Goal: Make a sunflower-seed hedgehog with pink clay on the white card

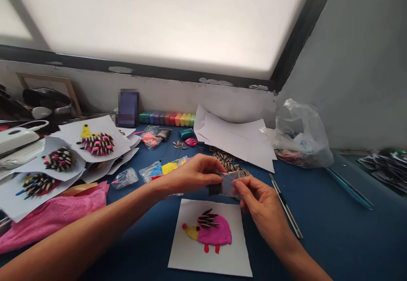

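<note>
Between my two hands is a small clear plastic bag [229, 184] with a dark lump, seemingly black clay, at its left end [215, 189]. My left hand [202, 172] pinches that dark end. The thumb and fingers of my right hand [259, 198] grip the bag's right edge. Just below them lies a white card [237, 257] bearing a clay hedgehog [221, 232]. It has a pink body, a yellow face, a red nose and red feet. Several striped sunflower seeds [208, 219] stick up from the front of its back.
Finished hedgehog cards [104, 124] overlap at the left, above a pink cloth [76, 206]. Loose sunflower seeds [224, 157] lie beside white paper sheets [235, 132]. Clay bags [155, 170], a row of coloured clay [168, 119], a utility knife [286, 206] and a plastic bag [305, 136] surround the workspace.
</note>
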Action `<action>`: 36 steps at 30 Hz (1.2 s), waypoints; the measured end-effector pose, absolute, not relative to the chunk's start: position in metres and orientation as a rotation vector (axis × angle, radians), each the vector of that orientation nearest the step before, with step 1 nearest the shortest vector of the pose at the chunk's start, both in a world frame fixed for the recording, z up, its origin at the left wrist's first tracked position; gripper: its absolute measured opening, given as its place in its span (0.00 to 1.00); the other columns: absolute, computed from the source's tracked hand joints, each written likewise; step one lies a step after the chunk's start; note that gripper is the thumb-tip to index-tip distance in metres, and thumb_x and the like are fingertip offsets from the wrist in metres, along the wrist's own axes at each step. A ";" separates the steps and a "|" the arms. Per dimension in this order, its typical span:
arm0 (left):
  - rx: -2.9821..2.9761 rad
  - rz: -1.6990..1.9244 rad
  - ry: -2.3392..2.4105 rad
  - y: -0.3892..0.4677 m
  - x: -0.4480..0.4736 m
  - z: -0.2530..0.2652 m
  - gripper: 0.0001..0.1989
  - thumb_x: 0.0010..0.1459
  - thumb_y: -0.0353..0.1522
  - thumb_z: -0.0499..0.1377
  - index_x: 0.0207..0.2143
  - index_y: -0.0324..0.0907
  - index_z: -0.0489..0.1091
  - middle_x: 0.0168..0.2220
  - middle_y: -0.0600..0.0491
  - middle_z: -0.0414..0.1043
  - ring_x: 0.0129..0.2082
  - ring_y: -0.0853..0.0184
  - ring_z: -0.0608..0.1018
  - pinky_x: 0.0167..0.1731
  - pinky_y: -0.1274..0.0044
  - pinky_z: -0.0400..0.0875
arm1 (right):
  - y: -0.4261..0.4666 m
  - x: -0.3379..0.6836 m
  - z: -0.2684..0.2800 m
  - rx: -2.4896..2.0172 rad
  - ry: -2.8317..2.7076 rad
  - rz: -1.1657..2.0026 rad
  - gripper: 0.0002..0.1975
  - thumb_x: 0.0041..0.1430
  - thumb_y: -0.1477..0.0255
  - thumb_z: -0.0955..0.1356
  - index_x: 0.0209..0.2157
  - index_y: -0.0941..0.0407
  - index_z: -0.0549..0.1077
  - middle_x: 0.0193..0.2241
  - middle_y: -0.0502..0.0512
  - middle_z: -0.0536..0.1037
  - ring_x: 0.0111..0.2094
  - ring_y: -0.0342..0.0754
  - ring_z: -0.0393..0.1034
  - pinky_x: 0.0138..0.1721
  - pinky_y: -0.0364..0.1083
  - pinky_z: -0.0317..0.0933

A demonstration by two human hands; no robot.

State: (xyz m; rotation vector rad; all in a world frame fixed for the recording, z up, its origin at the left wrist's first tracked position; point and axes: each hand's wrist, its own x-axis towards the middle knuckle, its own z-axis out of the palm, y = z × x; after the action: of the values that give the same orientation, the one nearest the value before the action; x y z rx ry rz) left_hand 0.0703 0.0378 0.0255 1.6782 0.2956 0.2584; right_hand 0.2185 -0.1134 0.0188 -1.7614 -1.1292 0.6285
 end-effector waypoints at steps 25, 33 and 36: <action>2.231 0.843 0.763 0.057 0.045 -0.001 0.23 0.60 0.26 0.56 0.59 0.38 0.68 0.63 0.41 0.63 0.65 0.52 0.63 0.65 0.58 0.55 | -0.113 0.241 0.005 -2.057 -1.474 0.363 0.18 0.65 0.56 0.64 0.37 0.55 0.75 0.30 0.52 0.78 0.27 0.44 0.70 0.31 0.46 0.67; 2.594 0.745 0.564 0.028 0.014 -0.028 0.16 0.62 0.25 0.54 0.49 0.41 0.75 0.57 0.44 0.72 0.59 0.56 0.71 0.61 0.61 0.65 | -0.114 0.239 -0.007 -2.296 -1.847 0.207 0.17 0.66 0.63 0.67 0.53 0.54 0.71 0.52 0.58 0.74 0.46 0.49 0.73 0.46 0.54 0.70; 2.640 0.712 0.544 0.034 0.015 -0.034 0.16 0.66 0.25 0.50 0.48 0.40 0.76 0.57 0.43 0.72 0.60 0.57 0.71 0.61 0.62 0.65 | -0.114 0.241 -0.008 -2.330 -1.898 0.089 0.17 0.66 0.63 0.67 0.52 0.55 0.72 0.51 0.57 0.75 0.45 0.49 0.73 0.45 0.53 0.70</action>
State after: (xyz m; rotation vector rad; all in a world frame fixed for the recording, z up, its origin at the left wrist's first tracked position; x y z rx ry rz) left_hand 0.0147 0.0338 -0.0335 2.6398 0.5436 0.7117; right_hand 0.2408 -0.1138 -0.0082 -2.3300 -1.8984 0.0887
